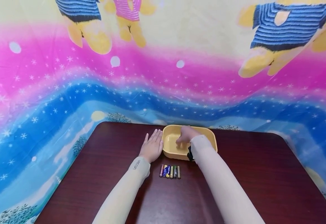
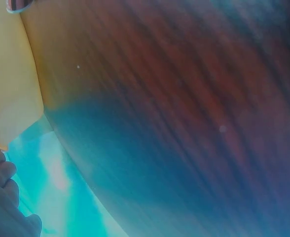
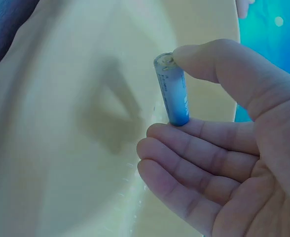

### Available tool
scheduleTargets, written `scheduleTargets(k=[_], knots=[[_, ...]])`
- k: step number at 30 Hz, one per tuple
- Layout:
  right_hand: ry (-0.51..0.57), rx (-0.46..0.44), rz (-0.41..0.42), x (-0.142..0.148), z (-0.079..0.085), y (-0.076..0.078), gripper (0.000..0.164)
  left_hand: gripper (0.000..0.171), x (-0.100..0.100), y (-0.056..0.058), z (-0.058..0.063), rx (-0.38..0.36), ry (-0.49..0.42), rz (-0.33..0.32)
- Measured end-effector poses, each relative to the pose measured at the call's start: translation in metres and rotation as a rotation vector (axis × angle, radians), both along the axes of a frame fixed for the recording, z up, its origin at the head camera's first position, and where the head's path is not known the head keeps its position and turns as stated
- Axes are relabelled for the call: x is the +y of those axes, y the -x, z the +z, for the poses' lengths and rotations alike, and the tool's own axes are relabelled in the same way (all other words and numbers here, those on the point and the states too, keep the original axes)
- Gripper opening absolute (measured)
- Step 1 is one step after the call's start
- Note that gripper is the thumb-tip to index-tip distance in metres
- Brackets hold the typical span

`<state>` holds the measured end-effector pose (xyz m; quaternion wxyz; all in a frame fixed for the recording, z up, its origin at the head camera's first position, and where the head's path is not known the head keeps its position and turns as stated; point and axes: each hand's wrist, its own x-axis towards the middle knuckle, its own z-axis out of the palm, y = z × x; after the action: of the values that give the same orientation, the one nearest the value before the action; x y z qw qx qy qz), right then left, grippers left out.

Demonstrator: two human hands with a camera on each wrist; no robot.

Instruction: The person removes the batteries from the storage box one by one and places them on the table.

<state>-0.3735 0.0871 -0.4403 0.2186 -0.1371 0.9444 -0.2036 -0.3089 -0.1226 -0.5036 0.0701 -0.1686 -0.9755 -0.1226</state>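
Inside the yellow plastic basin (image 1: 177, 155), my right hand (image 1: 188, 135) pinches a small battery (image 3: 173, 96). In the right wrist view the thumb presses on one end of it and the fingers meet the other end. The battery has a blue end and a pale middle there. My left hand (image 1: 152, 147) lies with straight fingers against the basin's left side, its fingertips beside the wall. In the left wrist view only part of the left hand (image 2: 4, 197) shows, next to the basin wall (image 2: 12, 84).
Several batteries (image 1: 169, 172) of different colours lie side by side in front of the basin on the dark reddish-brown table (image 1: 247, 177). A printed cloth (image 1: 151, 77) with bears and snowflakes hangs behind the table. A black strap (image 1: 190, 153) shows at the right wrist.
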Motion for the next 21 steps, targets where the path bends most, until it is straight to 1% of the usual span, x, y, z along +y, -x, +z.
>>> scheduleTargets(k=[2, 5, 8, 11, 18, 21], knots=[[0.014, 0.023, 0.014, 0.003, 0.001, -0.001, 0.028, 0.055, 0.000, 0.000, 0.000, 0.000, -0.005, 0.000], [0.029, 0.050, 0.029, 0.007, 0.002, -0.004, 0.046, 0.054, 0.000, -0.002, 0.000, -0.003, -0.008, -0.004], [0.059, 0.070, 0.037, 0.011, 0.002, -0.006, 0.052, 0.055, 0.000, -0.003, 0.001, -0.005, 0.001, -0.007], [0.091, 0.092, 0.050, 0.014, 0.003, -0.010, 0.050, 0.055, 0.000, -0.003, 0.000, -0.009, 0.008, -0.005], [0.154, 0.149, 0.092, 0.015, 0.007, -0.021, 0.024, 0.056, -0.001, -0.002, 0.000, -0.006, -0.012, -0.004], [0.177, 0.169, 0.106, 0.015, 0.010, -0.025, 0.018, 0.056, -0.001, -0.001, 0.000, -0.012, -0.009, -0.002]])
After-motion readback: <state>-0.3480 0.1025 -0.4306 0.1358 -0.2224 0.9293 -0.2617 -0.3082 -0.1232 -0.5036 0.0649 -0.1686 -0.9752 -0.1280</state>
